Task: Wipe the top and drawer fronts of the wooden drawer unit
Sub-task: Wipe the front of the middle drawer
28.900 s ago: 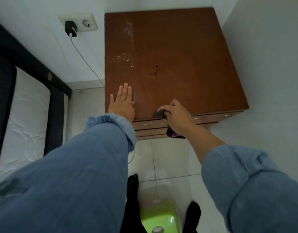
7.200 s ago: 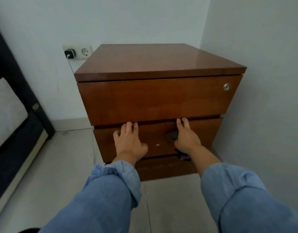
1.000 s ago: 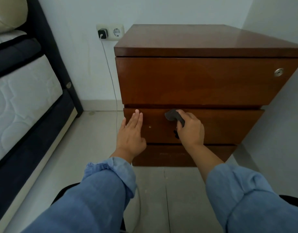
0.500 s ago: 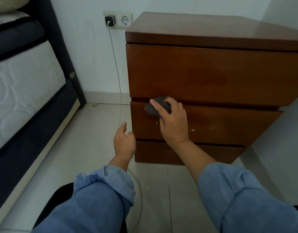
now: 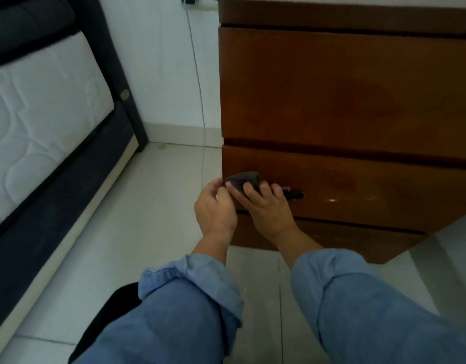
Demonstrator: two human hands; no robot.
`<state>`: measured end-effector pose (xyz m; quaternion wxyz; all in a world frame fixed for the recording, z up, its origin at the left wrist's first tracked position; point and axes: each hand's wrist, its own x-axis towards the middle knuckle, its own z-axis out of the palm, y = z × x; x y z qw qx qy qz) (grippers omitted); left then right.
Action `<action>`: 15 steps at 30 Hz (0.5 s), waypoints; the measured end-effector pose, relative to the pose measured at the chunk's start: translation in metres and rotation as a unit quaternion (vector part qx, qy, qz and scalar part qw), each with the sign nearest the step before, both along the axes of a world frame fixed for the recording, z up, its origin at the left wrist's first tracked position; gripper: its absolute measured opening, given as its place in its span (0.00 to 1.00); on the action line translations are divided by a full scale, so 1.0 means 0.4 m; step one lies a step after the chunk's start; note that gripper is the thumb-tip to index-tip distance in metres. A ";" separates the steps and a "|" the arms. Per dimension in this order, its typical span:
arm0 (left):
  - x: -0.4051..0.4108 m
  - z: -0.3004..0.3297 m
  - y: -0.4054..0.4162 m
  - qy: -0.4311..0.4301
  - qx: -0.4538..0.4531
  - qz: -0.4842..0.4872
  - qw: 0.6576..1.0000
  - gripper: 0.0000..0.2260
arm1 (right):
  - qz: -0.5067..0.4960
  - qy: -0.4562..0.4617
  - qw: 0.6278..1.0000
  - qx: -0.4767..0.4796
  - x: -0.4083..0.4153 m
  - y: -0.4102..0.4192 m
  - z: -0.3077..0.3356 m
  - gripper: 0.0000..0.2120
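The wooden drawer unit (image 5: 344,101) fills your right side, the bed (image 5: 42,114) your left. On the middle drawer front (image 5: 371,190) your right hand (image 5: 266,208) clutches the dark cloth (image 5: 243,179) — your left hand (image 5: 216,208) pinches its left corner.

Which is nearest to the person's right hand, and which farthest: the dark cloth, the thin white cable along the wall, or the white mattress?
From the right hand:
1. Dark cloth: in its fingers, against the middle drawer front.
2. White cable: hanging down the wall, left of the drawer unit.
3. White mattress: far left, in the dark bed frame.
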<state>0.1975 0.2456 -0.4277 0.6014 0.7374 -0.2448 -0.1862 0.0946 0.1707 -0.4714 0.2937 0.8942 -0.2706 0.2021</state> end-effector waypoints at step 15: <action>-0.026 0.028 0.036 0.006 0.056 -0.118 0.991 0.24 | -0.006 -0.244 0.964 0.106 -0.117 0.054 0.228 0.18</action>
